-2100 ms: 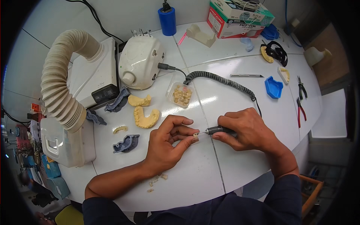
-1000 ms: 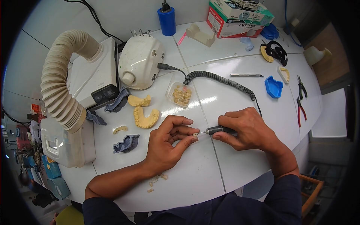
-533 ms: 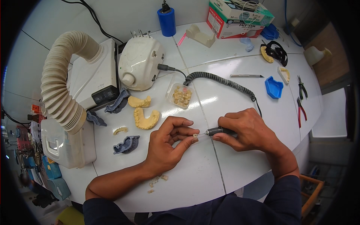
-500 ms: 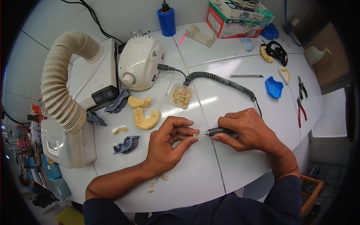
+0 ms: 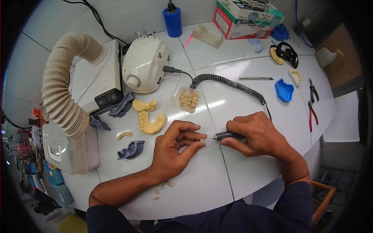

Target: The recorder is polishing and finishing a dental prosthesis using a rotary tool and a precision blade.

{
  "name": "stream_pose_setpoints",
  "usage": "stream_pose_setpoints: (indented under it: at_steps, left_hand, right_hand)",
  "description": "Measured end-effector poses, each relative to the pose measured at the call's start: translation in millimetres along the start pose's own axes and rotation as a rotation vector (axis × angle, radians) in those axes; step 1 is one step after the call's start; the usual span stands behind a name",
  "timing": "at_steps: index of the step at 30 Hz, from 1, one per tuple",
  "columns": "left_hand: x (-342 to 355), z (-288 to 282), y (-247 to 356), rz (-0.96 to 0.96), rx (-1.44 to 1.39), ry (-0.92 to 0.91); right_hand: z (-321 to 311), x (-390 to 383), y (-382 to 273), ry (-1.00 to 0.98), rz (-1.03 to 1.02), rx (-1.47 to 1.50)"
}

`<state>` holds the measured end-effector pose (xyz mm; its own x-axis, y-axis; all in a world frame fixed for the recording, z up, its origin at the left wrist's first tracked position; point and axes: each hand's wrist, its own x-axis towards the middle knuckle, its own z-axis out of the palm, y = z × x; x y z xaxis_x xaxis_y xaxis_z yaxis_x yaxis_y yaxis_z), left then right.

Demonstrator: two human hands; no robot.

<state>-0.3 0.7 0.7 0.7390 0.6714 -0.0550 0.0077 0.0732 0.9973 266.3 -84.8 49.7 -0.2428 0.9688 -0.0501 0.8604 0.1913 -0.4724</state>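
Between thumb and fingertip, my left hand (image 5: 171,153) pinches a small cream dental crown (image 5: 203,141). My right hand (image 5: 258,134) is wrapped round a dark rotary handpiece (image 5: 226,135), its thin metal bur pointing left and meeting the crown. A coiled black cord (image 5: 229,82) links the handpiece to the white control unit (image 5: 145,68). Several small tooth-coloured pieces (image 5: 170,184) lie beside my left forearm, with fine crumbs on the table under my hands. Beyond my hands sits a clear box (image 5: 186,99) of small cream crowns.
Yellow dental casts (image 5: 151,122) and grey impression pieces (image 5: 131,150) lie left. A ribbed suction hose (image 5: 58,85) arches at far left. On the right are a knife (image 5: 255,78), a blue tray (image 5: 284,90) and red-handled pliers (image 5: 312,116). Mask boxes (image 5: 246,23) stand behind.
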Motion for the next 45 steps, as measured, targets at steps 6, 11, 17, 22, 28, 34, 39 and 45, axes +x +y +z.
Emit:
stream_pose_setpoints:
  at_steps: [6, 11, 17, 22, 28, 34, 39, 45]
  left_hand:
    - [-0.2, 0.0, 0.4, -0.017, 0.001, -0.007]
    - [-1.1, 0.4, -0.8, -0.001, -0.012, 0.015]
    - [0.0, 0.2, -1.5, -0.002, -0.005, 0.005]
    - [-0.8, 0.4, -0.6, -0.006, -0.001, 0.009]
    - [0.0, 0.4, -0.3, -0.002, -0.004, 0.005]
    - [0.9, 1.0, 1.2, -0.012, -0.004, 0.008]
    - [-0.5, 1.7, 0.4, 0.012, 0.004, 0.014]
    - [-0.9, 1.6, -6.4, 0.062, 0.063, 0.042]
  right_hand:
    - [0.8, -0.2, 1.1, 0.000, -0.008, 0.000]
    - [0.2, 0.4, -0.5, 0.001, -0.004, 0.010]
    - [-0.4, 0.5, -1.2, -0.002, 0.005, -0.003]
    - [1.2, 0.0, -0.5, -0.003, 0.004, 0.000]
    - [2.5, 0.0, 0.3, 0.002, 0.009, -0.001]
    - [0.2, 0.2, 0.2, 0.009, 0.005, -0.009]
    - [-1.5, -0.3, -0.1, -0.001, -0.004, -0.010]
    - [-2.8, 1.3, -0.9, 0.015, 0.000, 0.077]
